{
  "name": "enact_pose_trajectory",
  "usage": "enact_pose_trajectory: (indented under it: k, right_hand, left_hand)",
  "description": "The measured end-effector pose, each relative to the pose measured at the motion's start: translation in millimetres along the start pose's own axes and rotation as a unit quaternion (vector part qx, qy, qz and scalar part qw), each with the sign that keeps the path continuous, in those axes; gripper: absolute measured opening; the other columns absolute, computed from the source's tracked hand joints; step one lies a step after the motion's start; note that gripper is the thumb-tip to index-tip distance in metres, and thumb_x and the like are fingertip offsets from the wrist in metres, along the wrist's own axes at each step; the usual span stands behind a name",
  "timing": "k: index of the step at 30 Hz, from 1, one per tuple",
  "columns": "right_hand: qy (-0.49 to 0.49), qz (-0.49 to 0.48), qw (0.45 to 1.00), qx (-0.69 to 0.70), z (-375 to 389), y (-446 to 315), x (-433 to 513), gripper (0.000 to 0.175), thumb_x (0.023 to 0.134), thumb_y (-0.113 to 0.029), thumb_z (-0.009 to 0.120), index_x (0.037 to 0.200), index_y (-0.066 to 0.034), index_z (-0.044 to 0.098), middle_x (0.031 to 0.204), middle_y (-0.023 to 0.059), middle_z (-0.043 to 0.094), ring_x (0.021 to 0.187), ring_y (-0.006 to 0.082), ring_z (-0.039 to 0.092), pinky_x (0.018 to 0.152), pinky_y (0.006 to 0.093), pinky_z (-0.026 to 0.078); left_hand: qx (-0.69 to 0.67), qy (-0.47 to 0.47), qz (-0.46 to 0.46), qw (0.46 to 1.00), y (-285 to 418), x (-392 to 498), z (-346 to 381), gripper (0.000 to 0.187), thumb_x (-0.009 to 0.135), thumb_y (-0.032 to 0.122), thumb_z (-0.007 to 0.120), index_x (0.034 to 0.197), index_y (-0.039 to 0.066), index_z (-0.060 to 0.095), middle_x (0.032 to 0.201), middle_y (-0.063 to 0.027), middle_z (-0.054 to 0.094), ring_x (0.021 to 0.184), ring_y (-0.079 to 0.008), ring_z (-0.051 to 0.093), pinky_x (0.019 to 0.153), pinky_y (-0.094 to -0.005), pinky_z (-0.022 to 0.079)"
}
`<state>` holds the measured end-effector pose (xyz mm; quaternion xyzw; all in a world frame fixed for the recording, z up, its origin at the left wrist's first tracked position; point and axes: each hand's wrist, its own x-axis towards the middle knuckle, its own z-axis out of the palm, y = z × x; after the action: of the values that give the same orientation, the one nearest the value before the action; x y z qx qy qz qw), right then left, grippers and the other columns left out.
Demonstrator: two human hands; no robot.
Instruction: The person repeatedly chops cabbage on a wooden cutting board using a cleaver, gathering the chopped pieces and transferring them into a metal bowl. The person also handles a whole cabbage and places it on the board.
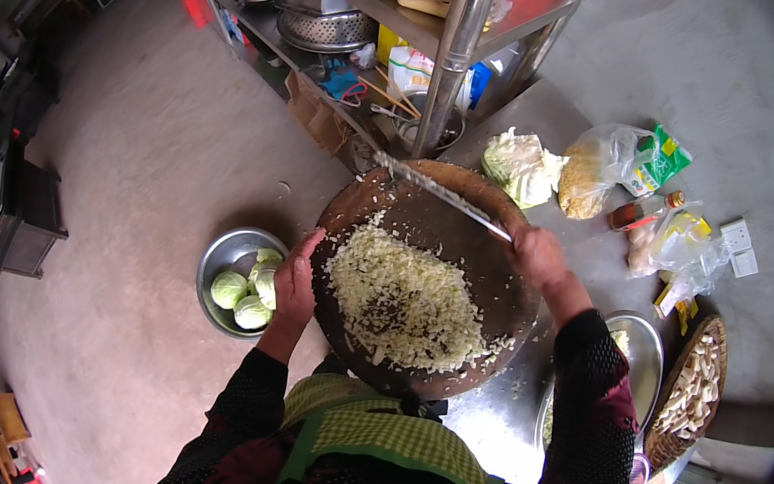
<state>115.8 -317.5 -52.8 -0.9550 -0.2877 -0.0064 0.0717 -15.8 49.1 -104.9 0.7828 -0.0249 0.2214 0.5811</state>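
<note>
Finely chopped cabbage [408,299] lies spread over a round wooden chopping block [461,254]. My right hand [542,257] grips the handle of a knife or cleaver [440,191] at the block's upper right. Its blade reaches left over the block's far part, seen nearly edge-on, with cabbage bits stuck along it. My left hand [296,281] is at the block's left rim, palm towards the block, thumb side up, holding nothing; whether it touches the rim is unclear. Beyond the block sits a part of a cabbage head [523,166].
Cabbages [229,289] fill part of a metal bowl [205,266] at left, below the block. A metal shelf [456,48] stands beyond. On the right are bagged food [588,171], a sauce bottle [638,212], a metal basin [649,360] and a wicker basket [718,355] with pale pieces.
</note>
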Motion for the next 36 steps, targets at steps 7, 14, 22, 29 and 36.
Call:
enact_pose_trajectory:
  k: [7, 14, 22, 29, 36]
  right_hand:
    - [-0.045, -0.048, 0.997, -0.04, 12.0, -22.4, 31.0, 0.013, 0.094, -0.022, 0.05, 0.1, -0.0105, 0.054, 0.073, 0.014, 0.067, 0.063, 0.033, 0.066, 0.054, 0.0443, 0.053]
    - [-0.07, -0.122, 0.988, -0.062, -6.4, -44.4, -42.9, 0.012, 0.091, -0.021, 0.054, 0.1, -0.0138, 0.057, 0.066, 0.0075, 0.063, 0.055, 0.0266, 0.065, 0.047, 0.0377, 0.051]
    - [-0.017, -0.044, 0.999, 0.0, -9.7, -29.9, -14.4, 0.014, 0.09, -0.019, 0.056, 0.102, -0.0121, 0.055, 0.065, 0.0125, 0.063, 0.061, 0.033, 0.065, 0.056, 0.0444, 0.053]
    - [-0.027, -0.039, 0.999, -0.026, 13.5, -32.4, 50.3, 0.015, 0.093, -0.017, 0.047, 0.104, -0.0099, 0.055, 0.074, 0.0161, 0.067, 0.067, 0.0357, 0.067, 0.06, 0.0473, 0.053]
    - [-0.086, -0.111, 0.989, -0.056, -4.1, -64.3, -18.7, 0.014, 0.092, -0.022, 0.051, 0.096, -0.0117, 0.059, 0.068, 0.0094, 0.065, 0.062, 0.0283, 0.067, 0.052, 0.0391, 0.053]
  left_hand:
    - [-0.072, 0.039, -0.072, 0.994, -7.3, -9.7, -0.3, 0.059, 0.106, 0.035, 0.022, 0.133, -0.01, 0.049, 0.135, -0.0209, 0.054, 0.129, -0.03, 0.049, 0.111, -0.0387, 0.033]
    - [-0.251, 0.104, -0.19, 0.943, -14.0, -10.9, 1.4, 0.074, 0.105, 0.05, 0.015, 0.144, -0.01, 0.033, 0.146, -0.0202, 0.043, 0.138, -0.0276, 0.039, 0.117, -0.0373, 0.026]
    - [-0.305, 0.081, -0.202, 0.927, -17.3, -14.2, 2.7, 0.074, 0.105, 0.051, 0.016, 0.145, -0.009, 0.031, 0.147, -0.0205, 0.043, 0.137, -0.0274, 0.041, 0.116, -0.0369, 0.029]
    - [-0.301, 0.096, -0.184, 0.931, -10.8, -17.5, 1.9, 0.073, 0.105, 0.05, 0.017, 0.142, -0.01, 0.036, 0.142, -0.0208, 0.048, 0.134, -0.028, 0.045, 0.115, -0.0382, 0.031]
    - [-0.335, 0.157, -0.218, 0.903, -17.7, -19.6, -7.2, 0.073, 0.105, 0.051, 0.019, 0.141, -0.01, 0.037, 0.142, -0.0238, 0.047, 0.134, -0.0301, 0.044, 0.116, -0.0387, 0.03]
